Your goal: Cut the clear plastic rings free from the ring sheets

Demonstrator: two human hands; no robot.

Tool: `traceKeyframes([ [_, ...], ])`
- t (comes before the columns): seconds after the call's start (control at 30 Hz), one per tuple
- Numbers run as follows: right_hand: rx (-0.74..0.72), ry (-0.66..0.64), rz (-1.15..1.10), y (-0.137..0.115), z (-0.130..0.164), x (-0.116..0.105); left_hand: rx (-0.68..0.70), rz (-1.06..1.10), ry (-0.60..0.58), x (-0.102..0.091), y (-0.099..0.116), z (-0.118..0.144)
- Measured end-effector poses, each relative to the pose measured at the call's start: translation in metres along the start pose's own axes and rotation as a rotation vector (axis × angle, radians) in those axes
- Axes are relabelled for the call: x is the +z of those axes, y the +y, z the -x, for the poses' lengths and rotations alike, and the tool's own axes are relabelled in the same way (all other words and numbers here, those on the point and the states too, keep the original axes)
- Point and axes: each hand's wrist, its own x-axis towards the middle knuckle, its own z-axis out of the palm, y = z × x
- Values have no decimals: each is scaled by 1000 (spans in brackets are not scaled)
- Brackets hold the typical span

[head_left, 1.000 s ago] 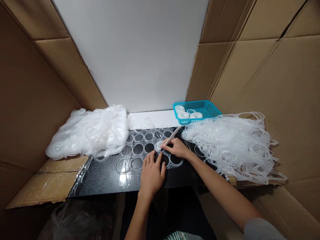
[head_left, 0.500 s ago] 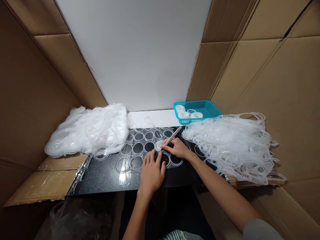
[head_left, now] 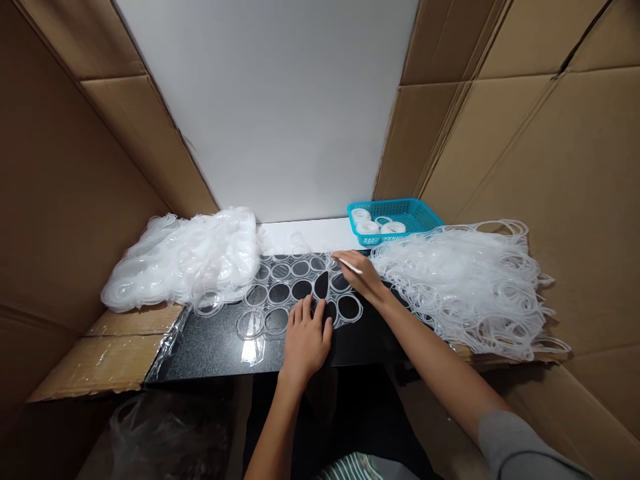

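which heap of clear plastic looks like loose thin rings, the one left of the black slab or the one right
The right heap, beside the blue basket: separate thin rings show along its edges. The left heap looks denser and milkier.

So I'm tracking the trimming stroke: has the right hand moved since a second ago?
Yes. The right hand with its thin white tool has shifted away from the person, toward the blue basket; the left hand stays pressed on the ring sheet.

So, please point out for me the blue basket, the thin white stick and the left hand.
blue basket [head_left: 425, 215]: head view, on its right mesh wall.
thin white stick [head_left: 351, 267]: head view, on its middle, beside the right hand's fingers.
left hand [head_left: 306, 340]: head view, on its back.
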Motion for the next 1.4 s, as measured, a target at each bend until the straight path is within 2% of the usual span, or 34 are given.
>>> traceKeyframes([
  [0.07,68,82,-28,6,1,-9,11,4,3,0,-2,1],
  [0.13,110,99,-69,8,4,-19,24,14,-7,-3,-2,2],
  [0.23,114,-74,-151,3,16,-32,30,31,2,-10,3,1],
  [0.33,155,-239,-229,-5,31,-36,134,94,5,-14,17,-3],
  [0.43,300,-216,-353,-9,41,-34,227,173,-45,-9,35,-10],
  [0.57,364,-217,-467,-8,44,-32,190,162,-64,3,45,-14],
  [0.8,269,-185,-416,-7,45,-32,194,107,-97,4,40,-16],
  [0.87,179,-183,-349,-6,47,-30,210,86,-95,3,41,-16],
  [1.0,-104,-298,-151,-3,47,-29,266,49,-76,4,42,-16],
  [1.1,-176,-314,14,1,39,-31,282,37,-83,3,42,-16],
  [1.27,45,-175,191,15,-3,-45,274,71,-94,-1,44,-13],
  [1.4,179,-82,113,27,-39,-53,274,207,-104,-8,39,-3],
])
